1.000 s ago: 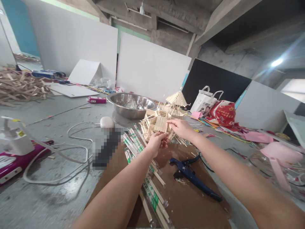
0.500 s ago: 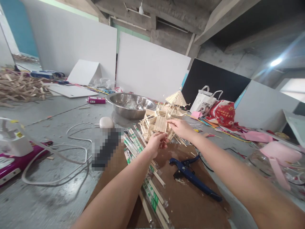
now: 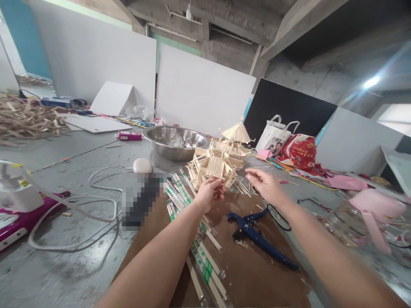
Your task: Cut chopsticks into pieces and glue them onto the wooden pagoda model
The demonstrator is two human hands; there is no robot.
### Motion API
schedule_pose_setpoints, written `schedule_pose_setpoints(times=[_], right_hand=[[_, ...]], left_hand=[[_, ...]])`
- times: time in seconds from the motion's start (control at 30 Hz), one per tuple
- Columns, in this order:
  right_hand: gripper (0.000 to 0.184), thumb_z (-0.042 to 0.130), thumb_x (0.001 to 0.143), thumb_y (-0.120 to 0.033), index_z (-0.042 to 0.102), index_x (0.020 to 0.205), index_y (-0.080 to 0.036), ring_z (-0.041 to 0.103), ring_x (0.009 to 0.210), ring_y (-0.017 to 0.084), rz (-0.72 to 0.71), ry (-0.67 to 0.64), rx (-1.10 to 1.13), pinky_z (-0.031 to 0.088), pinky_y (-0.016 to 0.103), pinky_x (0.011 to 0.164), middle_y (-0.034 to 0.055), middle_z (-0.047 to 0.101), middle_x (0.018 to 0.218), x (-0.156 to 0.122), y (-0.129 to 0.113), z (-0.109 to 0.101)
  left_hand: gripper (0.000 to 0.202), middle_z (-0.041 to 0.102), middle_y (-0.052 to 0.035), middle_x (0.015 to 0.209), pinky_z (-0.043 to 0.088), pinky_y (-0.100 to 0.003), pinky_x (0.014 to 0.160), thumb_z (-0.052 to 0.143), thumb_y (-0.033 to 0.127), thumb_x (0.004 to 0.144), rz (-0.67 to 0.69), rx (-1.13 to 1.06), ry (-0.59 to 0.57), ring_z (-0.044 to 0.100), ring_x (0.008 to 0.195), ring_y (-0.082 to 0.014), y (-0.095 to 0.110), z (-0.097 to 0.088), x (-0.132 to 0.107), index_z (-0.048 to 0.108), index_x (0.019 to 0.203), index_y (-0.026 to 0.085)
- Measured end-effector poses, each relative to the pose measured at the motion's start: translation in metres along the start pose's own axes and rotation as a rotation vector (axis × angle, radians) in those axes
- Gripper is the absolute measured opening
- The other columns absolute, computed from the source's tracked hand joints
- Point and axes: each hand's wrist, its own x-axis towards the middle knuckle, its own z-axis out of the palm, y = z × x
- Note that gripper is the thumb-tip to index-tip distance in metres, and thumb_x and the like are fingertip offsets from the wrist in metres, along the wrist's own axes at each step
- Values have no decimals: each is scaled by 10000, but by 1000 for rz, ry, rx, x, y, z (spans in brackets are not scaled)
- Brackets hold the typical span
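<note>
- R hand [image 3: 263, 184] has just come off the panel [image 3: 215, 167]; it's now in the air, to the right of the stick model [image 3: 231, 164], w/ a gap between; for the work in hand, that leaves only L hand [image 3: 208, 194] on the panel, so any steadying is prob. down to it
- L fingers look to be pinching the panel's lower edge; can't tell if a thin stick is btwn them too
- R fingers half-curled, close together; nothing seen in them, but tips too small to be sure
- vs. the earlier frame: R hand was at the panel's right edge, approx. half a sec. ago; L hand, panel & model look the same
- Model is on the floor [image 3: 105, 196], just past the brown board [image 3: 257, 278]; panel slants on its near side; pointed roof [image 3: 237, 131] up top
- Blue cutter [image 3: 261, 241] on the board, untouched; stick packs [image 3: 207, 256] to its left; steel basin [image 3: 173, 145] behind, near the model
</note>
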Motion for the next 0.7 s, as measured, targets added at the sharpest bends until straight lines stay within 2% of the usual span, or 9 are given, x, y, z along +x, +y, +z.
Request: schedule_pose_setpoints(times=[0.3,0.57,0.7], right_hand=[[360,445,745,-435,590,958,-184,571,648,159,182,21,209,462,280,529,69,646,862,-39,44,7],[299,449,738,-410,606,879,-199,572,630,177,213,41,270,460,301,532,58,649,815,-50,64,21],[280,441,749,-384,593,889,-195,568,636,174,215,31,319,461,306,555,54,646,797,-54,64,24]], left_hand=[[142,548,10,521,363,-168,370,562,275,718,6,-1,5,482,364,-68,2,0,-2,513,727,142],[141,543,25,556,352,-154,357,558,289,725,5,10,-31,480,378,-57,1,-4,-5,510,731,156],[159,539,17,574,391,-171,392,587,290,702,10,25,-131,488,404,-61,3,-1,-12,519,720,147]])
